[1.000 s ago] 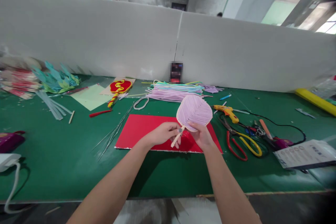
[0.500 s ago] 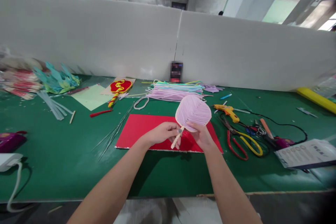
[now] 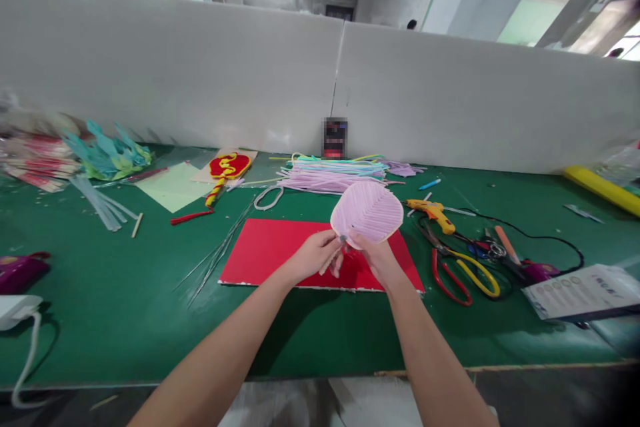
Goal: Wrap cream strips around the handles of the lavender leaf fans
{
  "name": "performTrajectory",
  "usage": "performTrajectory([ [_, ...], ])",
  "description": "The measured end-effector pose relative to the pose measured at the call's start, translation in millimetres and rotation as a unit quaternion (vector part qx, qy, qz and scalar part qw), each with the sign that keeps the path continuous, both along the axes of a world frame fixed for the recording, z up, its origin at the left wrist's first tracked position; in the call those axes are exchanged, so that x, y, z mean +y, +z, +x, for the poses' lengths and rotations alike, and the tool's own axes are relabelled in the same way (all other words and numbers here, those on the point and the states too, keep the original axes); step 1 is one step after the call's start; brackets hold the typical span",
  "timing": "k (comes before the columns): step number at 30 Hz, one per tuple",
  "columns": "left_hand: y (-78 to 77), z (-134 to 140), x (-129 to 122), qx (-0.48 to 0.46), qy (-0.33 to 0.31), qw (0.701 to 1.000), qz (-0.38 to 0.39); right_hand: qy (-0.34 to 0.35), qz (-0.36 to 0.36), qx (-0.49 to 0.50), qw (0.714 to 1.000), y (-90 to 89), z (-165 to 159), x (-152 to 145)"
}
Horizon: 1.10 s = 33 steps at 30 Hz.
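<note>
A pale lilac fan (image 3: 369,210) with a cream rim and slanted ribs is held above a red board (image 3: 270,247). My left hand (image 3: 323,252) is closed around its cream, wrapped handle, near where the handle meets the fan. Only the lower end of the handle shows past my fingers. My right hand (image 3: 371,248) grips the lower right edge of the fan, thumb on the front face. Behind the fan lies a bundle of lilac and mint pipe cleaners (image 3: 320,177). Thin metal wires (image 3: 220,253) rest just left of the board.
On the right are a yellow glue gun (image 3: 434,212), pliers (image 3: 450,273) with red and yellow handles, and a white packet (image 3: 583,293). A red and yellow fan (image 3: 227,170) lies back left, near green paper (image 3: 173,187). A white partition (image 3: 200,73) stands behind.
My left hand has slid up the handle toward the fan and now covers more of it. The fan has turned slightly and shifted a little left.
</note>
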State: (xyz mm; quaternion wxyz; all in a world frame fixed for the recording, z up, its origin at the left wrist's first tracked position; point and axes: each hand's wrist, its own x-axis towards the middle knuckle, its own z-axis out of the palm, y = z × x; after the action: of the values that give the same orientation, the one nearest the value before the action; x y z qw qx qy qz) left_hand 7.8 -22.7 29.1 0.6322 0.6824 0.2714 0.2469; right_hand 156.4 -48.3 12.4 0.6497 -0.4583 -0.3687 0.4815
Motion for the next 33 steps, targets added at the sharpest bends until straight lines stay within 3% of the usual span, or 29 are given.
performTrajectory([
  [4, 1.7, -1.4, -0.1, 0.012, 0.011, 1.000, 0.013, 0.044, 0.008, -0.043, 0.998, 4.4, -1.6, -4.7],
  [12, -2.6, -6.2, 4.3, 0.005, -0.011, 1.000, -0.005, 0.025, 0.010, -0.035, 0.999, 10.8, -3.4, -9.2],
  [21, -7.0, 5.1, -0.7, -0.033, 0.121, 0.992, -0.002, 0.084, 0.030, -0.048, 0.995, 8.7, -5.6, -10.6],
  [24, -8.6, 5.9, -0.7, -0.043, 0.142, 0.989, 0.002, 0.078, 0.045, -0.032, 0.995, 7.2, -7.9, -9.6],
  [29, -6.3, 6.6, 1.1, -0.082, 0.194, 0.978, 0.012, 0.046, 0.006, -0.015, 0.999, 2.4, -6.7, -6.7],
  [33, -4.4, 5.0, 5.7, -0.107, 0.203, 0.973, -0.032, 0.032, 0.004, -0.041, 0.999, 1.0, -5.2, -5.7],
])
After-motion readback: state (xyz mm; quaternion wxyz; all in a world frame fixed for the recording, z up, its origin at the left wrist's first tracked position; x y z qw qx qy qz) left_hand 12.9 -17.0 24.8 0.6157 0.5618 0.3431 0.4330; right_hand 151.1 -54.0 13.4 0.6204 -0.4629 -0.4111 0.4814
